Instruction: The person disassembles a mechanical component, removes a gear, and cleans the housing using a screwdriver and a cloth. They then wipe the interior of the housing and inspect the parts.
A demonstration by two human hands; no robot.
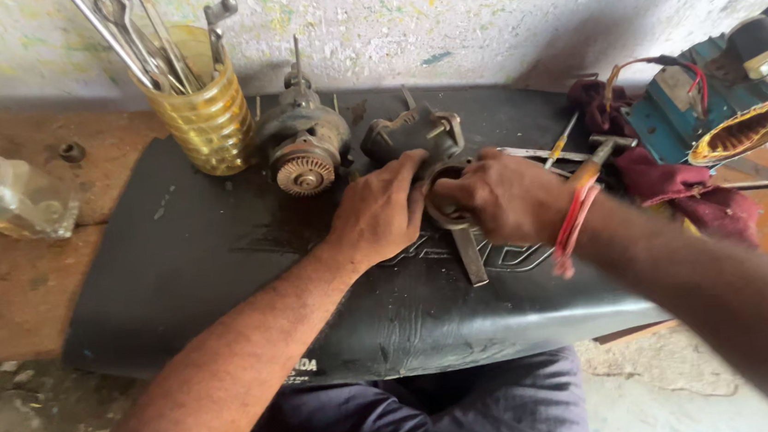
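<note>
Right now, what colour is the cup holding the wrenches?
Translucent yellow-amber, with ribbed sides; the cup shows best in the head view, upper left on the black mat.

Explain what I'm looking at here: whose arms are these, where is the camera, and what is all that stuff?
The camera sits on a person's head and looks down at their own bare arms. The left hand and right hand both grip a grimy metal motor part on a black mat. Beside it lies a geared metal piece, and behind that a yellow cup full of wrenches. A clear plastic jar lies at far left; a blue machine and red cloth lie at right.
</note>
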